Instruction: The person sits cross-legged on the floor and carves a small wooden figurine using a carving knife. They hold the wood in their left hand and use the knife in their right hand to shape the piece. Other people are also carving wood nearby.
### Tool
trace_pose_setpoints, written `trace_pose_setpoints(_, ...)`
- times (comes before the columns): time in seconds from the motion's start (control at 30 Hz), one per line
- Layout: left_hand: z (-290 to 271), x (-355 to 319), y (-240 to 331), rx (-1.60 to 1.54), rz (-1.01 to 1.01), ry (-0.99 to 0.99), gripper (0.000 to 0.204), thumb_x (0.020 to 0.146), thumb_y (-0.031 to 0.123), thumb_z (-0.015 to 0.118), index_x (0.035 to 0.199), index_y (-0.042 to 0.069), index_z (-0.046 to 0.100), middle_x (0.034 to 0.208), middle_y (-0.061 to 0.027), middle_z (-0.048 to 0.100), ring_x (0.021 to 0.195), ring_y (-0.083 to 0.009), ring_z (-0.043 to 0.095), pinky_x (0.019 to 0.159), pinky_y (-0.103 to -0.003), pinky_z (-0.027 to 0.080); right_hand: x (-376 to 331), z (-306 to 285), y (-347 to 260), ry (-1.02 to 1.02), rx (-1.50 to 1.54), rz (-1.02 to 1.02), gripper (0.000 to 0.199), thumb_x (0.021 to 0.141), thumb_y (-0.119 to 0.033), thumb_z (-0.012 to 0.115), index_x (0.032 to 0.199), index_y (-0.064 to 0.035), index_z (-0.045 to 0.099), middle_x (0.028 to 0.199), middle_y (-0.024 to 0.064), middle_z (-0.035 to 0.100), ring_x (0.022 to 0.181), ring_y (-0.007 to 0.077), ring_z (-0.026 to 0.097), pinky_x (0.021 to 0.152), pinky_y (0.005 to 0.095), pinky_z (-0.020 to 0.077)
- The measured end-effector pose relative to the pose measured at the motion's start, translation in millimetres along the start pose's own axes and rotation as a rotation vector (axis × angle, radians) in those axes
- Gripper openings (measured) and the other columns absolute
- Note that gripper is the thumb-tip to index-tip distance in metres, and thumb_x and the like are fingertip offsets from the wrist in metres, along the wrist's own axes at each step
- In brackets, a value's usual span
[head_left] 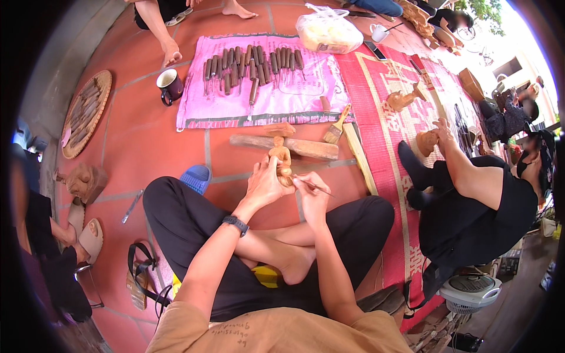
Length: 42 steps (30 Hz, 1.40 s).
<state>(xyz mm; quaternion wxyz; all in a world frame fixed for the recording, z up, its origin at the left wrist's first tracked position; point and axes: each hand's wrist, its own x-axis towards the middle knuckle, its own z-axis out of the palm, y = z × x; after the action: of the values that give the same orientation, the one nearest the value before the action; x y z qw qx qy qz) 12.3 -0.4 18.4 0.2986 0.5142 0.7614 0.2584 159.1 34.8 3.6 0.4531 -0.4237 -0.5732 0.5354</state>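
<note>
Wooden figurine point(281, 157): small, pale brown, carved human form, held upright above the tiled floor. Carving tool point(315, 187): thin, metal-tipped, slanted, its point touching the figurine's base.

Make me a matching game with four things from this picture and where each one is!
Things:
1. small wooden carved figure
2. dark mug with white inside
3. wooden-handled paintbrush
4. blue sandal

Places:
A. at the pink cloth's right end
B. in the left hand
C. beside the dark trouser knee
D. on the tiles left of the pink cloth

Pairs: 1-B, 2-D, 3-A, 4-C
</note>
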Motion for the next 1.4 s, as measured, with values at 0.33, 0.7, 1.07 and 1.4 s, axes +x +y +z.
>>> trace_pose_setpoints(0.33, -0.7, 0.5, 1.9, -0.006, -0.002, -0.004, 0.073, 0.065, 0.043, 0.083, 0.122, 0.011, 0.049, 0.132, -0.0128, 0.050, 0.116, -0.0385, 0.051, 0.093, -0.052, 0.048, -2.4, -4.5, -0.3, 0.009, 0.023, 0.096, 0.010, 0.089, 0.003, 0.070, 0.084, 0.0020, 0.061, 0.087, 0.0055, 0.067, 0.078, 0.0097, 0.062, 0.076, 0.0256, 0.0509)
trace_pose_setpoints(0.7, 0.7, 0.5, 2.6, -0.008, -0.001, 0.011, 0.075, 0.065, 0.045, 0.083, 0.122, 0.011, 0.049, 0.132, -0.0134, 0.050, 0.115, -0.0390, 0.051, 0.094, -0.053, 0.048, -0.9, 1.7, -1.8, -0.034, 0.009, 0.032, 0.010, 0.090, 0.002, 0.069, 0.083, 0.0038, 0.062, 0.082, 0.0017, 0.064, 0.080, 0.0075, 0.060, 0.074, 0.0235, 0.0495)
trace_pose_setpoints(1.07, 0.2, -0.2, 2.7, -0.010, -0.019, -0.002, 0.075, 0.065, 0.042, 0.082, 0.123, 0.011, 0.048, 0.131, -0.0113, 0.051, 0.117, -0.0375, 0.050, 0.094, -0.051, 0.048, 1.2, -4.1, -6.7, -0.023, -0.019, 0.087, 0.012, 0.090, 0.001, 0.069, 0.080, 0.0013, 0.061, 0.078, 0.0028, 0.065, 0.076, 0.0096, 0.061, 0.069, 0.0269, 0.0502)
trace_pose_setpoints(1.4, 2.6, 0.3, 0.0, 0.010, 0.020, 0.023, 0.078, 0.064, 0.045, 0.082, 0.123, 0.009, 0.048, 0.131, -0.0164, 0.050, 0.114, -0.0411, 0.052, 0.092, -0.055, 0.049, 4.4, -1.2, 0.1, -0.013, 0.171, 0.099, 0.011, 0.090, 0.001, 0.071, 0.081, 0.0008, 0.063, 0.080, 0.0020, 0.066, 0.077, 0.0073, 0.059, 0.071, 0.0237, 0.0482)
